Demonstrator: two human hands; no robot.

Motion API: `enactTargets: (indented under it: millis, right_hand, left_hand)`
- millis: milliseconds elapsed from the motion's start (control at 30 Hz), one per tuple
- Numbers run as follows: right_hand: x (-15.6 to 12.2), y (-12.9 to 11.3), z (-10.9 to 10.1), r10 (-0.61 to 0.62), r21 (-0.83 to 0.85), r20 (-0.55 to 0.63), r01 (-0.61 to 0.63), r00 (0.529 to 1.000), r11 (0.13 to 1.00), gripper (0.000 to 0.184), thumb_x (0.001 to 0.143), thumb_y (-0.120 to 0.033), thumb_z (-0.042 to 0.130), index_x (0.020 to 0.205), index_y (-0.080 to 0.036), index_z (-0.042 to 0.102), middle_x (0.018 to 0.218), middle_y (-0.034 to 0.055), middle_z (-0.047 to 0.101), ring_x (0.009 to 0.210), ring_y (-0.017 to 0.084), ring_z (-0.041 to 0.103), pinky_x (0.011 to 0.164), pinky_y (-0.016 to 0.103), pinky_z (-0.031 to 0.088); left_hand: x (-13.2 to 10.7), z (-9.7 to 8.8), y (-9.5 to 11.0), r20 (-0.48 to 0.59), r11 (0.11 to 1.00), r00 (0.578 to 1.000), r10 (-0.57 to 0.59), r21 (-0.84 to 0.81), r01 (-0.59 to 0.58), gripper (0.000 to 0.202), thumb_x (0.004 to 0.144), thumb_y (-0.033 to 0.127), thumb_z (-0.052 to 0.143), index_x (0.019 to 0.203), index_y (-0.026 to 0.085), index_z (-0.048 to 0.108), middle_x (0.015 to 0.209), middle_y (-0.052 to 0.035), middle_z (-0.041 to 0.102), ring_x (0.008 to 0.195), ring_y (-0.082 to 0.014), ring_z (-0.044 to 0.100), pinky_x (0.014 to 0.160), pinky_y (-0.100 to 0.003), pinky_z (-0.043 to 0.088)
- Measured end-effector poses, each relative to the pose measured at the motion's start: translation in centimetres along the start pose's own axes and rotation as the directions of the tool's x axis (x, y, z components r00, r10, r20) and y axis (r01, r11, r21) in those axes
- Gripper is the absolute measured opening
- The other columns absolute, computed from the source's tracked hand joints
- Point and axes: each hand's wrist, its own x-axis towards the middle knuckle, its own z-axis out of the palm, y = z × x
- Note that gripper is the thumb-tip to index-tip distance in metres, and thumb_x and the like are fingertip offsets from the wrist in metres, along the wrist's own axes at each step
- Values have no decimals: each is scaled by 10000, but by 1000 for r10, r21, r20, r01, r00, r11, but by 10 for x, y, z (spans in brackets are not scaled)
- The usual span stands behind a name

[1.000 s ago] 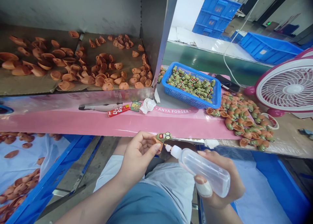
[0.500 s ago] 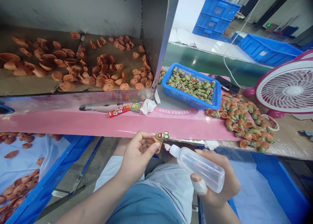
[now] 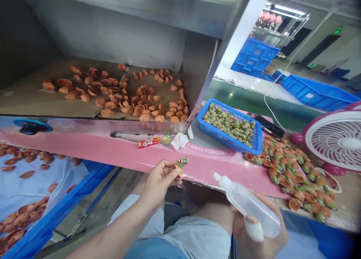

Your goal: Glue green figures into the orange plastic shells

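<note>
Blue top (image 3: 158, 250), pale light-blue shorts (image 3: 199, 230), white wrapping (image 3: 254, 231) around right thumb (image 3: 251, 219).

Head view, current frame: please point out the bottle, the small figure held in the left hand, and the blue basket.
Bottle (image 3: 249, 204): head view, on its clear body.
Small figure (image 3: 182, 162): head view, on its green upper part.
Blue basket (image 3: 216, 136): head view, on its near side wall.

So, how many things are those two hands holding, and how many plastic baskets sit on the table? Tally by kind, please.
Clear squeeze bottle: 1
Green-and-orange figurine piece: 1
Blue perforated basket: 1
Total: 3
</note>
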Motion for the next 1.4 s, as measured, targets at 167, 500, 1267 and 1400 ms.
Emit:
enactTargets:
  millis: [167,500,1267,1400]
  right_hand:
    - [25,48,12,307,142,85,-317,948,938,397,647,-280,646,984,-163,472,832,44,590,707,182,590,636,320,458]
    - [54,106,51,339,6,278,-355,899,935,425,695,-350,573,1062,-190,429,1070,93,549,952,207,530,798,366,417]
    - [28,-16,56,-92,109,627,29,773,994,199,771,-203,525,970,-202,532,748,14,549,602,104,472,533,230,399]
    - [27,-11,53,-60,92,594,7,803,996,173,740,-205,567,911,-194,539,731,12,573,597,107,512,543,231,423]
  left_hand:
    - [5,-8,4,44,998,999,20,-62,-17,130,749,244,569,772,153,479,674,21,565,618,-84,543,611,-231,484]
    - [-12,-6,18,101,997,995,22,-79,-14,141,729,240,588,808,170,496,684,8,581,632,-106,537,560,-243,499]
    - [-20,-2,10,324,995,944,-66,-53,87,134,744,262,574,805,161,509,650,18,569,592,-100,540,548,-223,485]
    - [-25,3,6,273,992,958,-88,-59,108,125,786,278,509,823,159,519,657,13,554,572,-105,528,525,-246,495]
